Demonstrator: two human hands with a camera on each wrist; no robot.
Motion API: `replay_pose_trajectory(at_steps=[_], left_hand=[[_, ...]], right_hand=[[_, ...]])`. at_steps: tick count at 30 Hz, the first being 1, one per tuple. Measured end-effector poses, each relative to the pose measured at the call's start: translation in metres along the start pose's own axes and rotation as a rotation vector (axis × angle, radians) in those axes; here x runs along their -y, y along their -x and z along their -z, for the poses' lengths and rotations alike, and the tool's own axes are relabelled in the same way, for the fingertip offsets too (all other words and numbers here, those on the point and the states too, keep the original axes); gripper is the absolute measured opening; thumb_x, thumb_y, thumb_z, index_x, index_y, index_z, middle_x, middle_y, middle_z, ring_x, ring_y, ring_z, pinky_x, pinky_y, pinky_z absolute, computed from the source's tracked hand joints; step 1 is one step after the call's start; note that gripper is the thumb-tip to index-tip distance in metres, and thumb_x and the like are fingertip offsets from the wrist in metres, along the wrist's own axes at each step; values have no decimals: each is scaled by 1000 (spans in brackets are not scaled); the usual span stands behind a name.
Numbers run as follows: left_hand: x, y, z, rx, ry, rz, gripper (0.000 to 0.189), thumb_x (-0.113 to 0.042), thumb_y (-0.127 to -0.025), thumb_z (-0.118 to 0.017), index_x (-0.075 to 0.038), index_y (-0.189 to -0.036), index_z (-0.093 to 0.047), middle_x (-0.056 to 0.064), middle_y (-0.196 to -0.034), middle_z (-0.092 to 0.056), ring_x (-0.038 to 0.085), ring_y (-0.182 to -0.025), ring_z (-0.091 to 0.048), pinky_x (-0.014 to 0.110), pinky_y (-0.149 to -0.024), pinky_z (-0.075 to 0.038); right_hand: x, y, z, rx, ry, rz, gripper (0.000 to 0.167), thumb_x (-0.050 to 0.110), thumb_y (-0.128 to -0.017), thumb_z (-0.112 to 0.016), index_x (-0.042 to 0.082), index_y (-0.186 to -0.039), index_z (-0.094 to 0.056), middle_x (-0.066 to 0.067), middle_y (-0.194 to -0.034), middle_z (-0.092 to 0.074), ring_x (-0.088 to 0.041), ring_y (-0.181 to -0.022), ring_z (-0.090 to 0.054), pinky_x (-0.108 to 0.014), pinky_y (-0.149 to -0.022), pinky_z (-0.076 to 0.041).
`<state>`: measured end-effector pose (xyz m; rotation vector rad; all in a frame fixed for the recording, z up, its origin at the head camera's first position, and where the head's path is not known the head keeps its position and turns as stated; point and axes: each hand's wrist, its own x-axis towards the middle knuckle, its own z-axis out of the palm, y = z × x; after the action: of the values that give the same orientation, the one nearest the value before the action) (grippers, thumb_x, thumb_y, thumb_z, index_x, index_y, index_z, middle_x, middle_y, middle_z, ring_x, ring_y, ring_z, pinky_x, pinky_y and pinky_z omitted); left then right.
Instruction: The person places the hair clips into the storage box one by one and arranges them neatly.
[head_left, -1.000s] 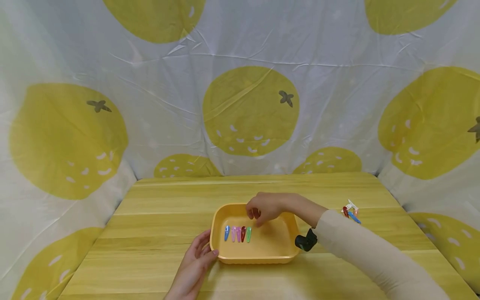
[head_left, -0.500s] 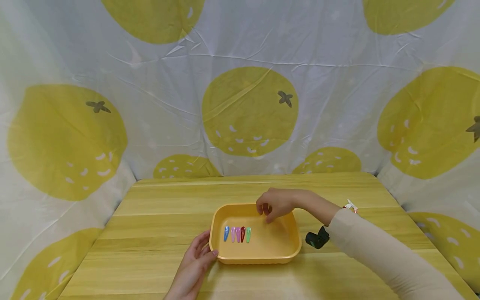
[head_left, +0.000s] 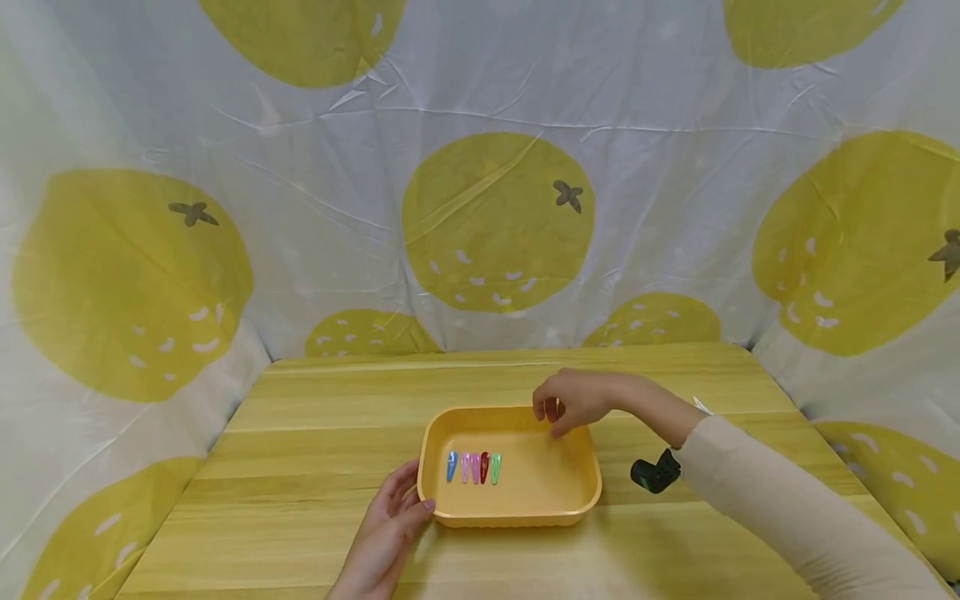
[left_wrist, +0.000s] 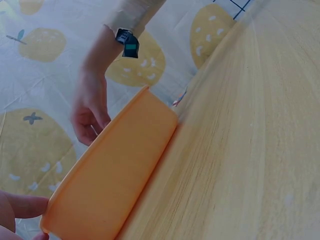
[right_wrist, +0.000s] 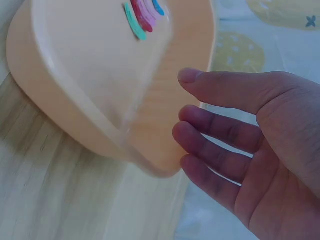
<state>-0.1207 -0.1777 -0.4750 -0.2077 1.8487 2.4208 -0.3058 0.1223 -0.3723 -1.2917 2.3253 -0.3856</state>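
Observation:
A yellow plastic tray (head_left: 517, 518) stands on the wooden table in the head view. Several snap hair clips lie in a row on its left side: a blue clip (head_left: 452, 467), two pink clips (head_left: 470, 468), a dark red clip (head_left: 484, 468) and a green clip (head_left: 496, 468). My left hand (head_left: 392, 521) holds the tray by its near left corner, thumb at the front and fingers along the side. Above the tray's far right part is my right hand (head_left: 581, 398), fingers loosely bent. The right wrist view shows nothing between that thumb and the fingers.
Partly hidden behind my right forearm, a white clip (head_left: 701, 406) lies on the table (head_left: 300, 467) to the right of the tray. A curtain with a lemon print (head_left: 498, 221) hangs behind the table and along both sides. A dark wrist device (head_left: 656, 472) hangs beside my right sleeve.
My right hand has lifted away from beside the green clip and moved right and back over the tray. The left hand and tray stay put. The forearm now covers most of the loose clips.

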Motion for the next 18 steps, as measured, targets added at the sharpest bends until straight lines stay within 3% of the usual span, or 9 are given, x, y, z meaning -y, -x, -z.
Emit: replay_pose_trajectory(at_steps=[18], left_hand=[[-1, 0, -1, -6, 2, 1, 72, 5, -96, -62, 4, -158, -25, 27, -163, -23, 42, -146, -30, 35, -107, -46]], right_hand=[[-22, 31, 4, -35, -60, -21, 21, 10, -93, -78, 4, -112, -69, -5, -99, -69, -12, -87, -65, -31, -79, -55]])
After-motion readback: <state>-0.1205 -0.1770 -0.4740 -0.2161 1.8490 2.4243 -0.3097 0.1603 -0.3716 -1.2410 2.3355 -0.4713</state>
